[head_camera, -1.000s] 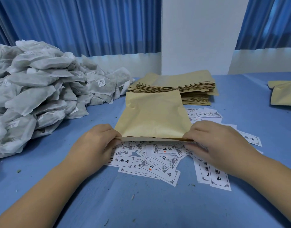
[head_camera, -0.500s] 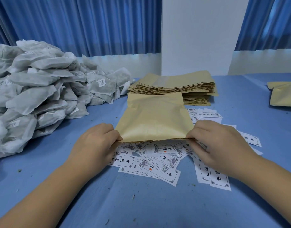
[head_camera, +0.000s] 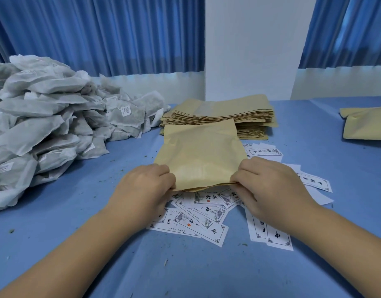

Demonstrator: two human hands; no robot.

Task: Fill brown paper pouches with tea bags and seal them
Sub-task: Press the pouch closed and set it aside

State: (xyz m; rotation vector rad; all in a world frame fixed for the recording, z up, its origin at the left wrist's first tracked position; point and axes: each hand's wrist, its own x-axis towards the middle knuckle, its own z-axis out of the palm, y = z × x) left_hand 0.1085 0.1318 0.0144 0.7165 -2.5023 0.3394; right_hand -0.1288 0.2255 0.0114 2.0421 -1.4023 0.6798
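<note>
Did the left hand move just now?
Yes. The left hand slid a little right along the near edge of the brown paper pouch, judged against the stack of pouches behind.

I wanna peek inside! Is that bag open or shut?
Barely open: pouch layers part slightly at the near edge between left hand and right hand.

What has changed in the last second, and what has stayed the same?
The left hand and the right hand slid slightly toward each other along the near edge of the held pouch, which now bulges a little. Nothing was let go: both hands still pinch it. The tea bag pile, pouch stack and labels stayed put.
</note>
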